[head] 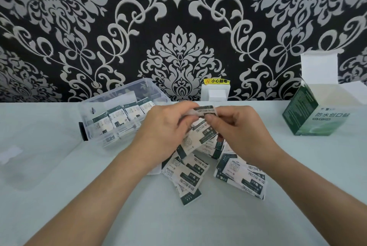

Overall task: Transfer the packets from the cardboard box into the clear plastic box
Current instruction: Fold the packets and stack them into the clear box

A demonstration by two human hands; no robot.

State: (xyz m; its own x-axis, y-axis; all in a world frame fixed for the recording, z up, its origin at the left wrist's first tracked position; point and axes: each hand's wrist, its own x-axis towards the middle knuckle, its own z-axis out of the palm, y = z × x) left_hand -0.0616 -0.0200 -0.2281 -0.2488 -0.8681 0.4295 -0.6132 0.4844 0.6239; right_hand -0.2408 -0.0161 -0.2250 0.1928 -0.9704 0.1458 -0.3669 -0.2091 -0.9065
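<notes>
Both hands meet over the middle of the table, holding a small stack of white-and-green packets [202,126]. My left hand [166,126] grips the stack from the left and my right hand [236,124] pinches its top edge from the right. Below them, several loose packets [190,178] lie scattered on the table. The clear plastic box [111,118] stands to the left, with several packets upright inside it. The green-and-white cardboard box [315,112] stands open at the far right; its inside is hidden from view.
The clear lid [29,156] of the plastic box lies flat at the left. A white wall socket with a yellow warning label [215,89] sits on the patterned wall behind the pale table [198,226].
</notes>
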